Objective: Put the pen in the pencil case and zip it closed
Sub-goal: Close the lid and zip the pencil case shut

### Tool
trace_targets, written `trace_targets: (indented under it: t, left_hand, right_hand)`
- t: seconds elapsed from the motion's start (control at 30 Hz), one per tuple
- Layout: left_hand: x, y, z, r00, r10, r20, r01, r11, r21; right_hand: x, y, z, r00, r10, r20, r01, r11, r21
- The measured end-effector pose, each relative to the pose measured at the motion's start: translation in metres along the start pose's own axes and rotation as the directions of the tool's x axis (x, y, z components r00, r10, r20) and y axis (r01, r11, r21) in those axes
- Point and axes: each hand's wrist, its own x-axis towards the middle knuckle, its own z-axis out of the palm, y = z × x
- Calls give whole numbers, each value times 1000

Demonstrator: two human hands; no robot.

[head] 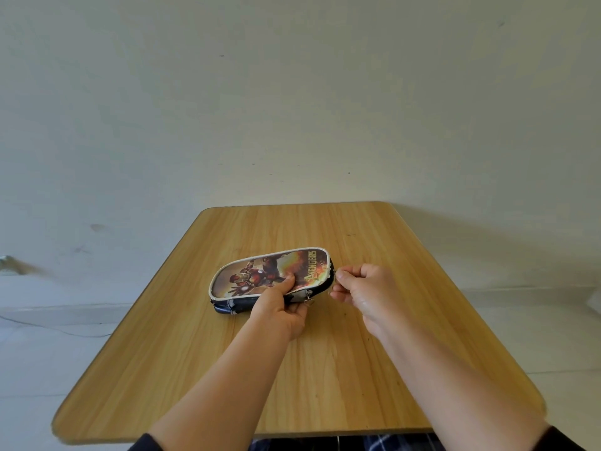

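Observation:
A dark blue pencil case (260, 271) with a printed superhero lid lies flat in the middle of the wooden table (195, 369). My left hand (283, 304) grips its near long side, thumb pressed on the lid. My right hand (361, 288) is at the case's right end, fingers pinched together on a zipper pull there. A second metal zipper pull (309, 299) hangs at the near right corner. No pen is in view.
The table's far edge meets a pale wall (292, 92). A thin cable (48, 328) runs over the pale floor at the left. My dark sleeves show at the bottom edge.

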Motion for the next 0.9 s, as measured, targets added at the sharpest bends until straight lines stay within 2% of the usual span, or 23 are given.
trace_targets:
  t: [0.9]
  left_hand:
    - [1, -2, 3, 1000, -1, -24, -2, 992, -125]
  right_hand:
    - [-16, 8, 8, 997, -76, -12, 76, 996, -48]
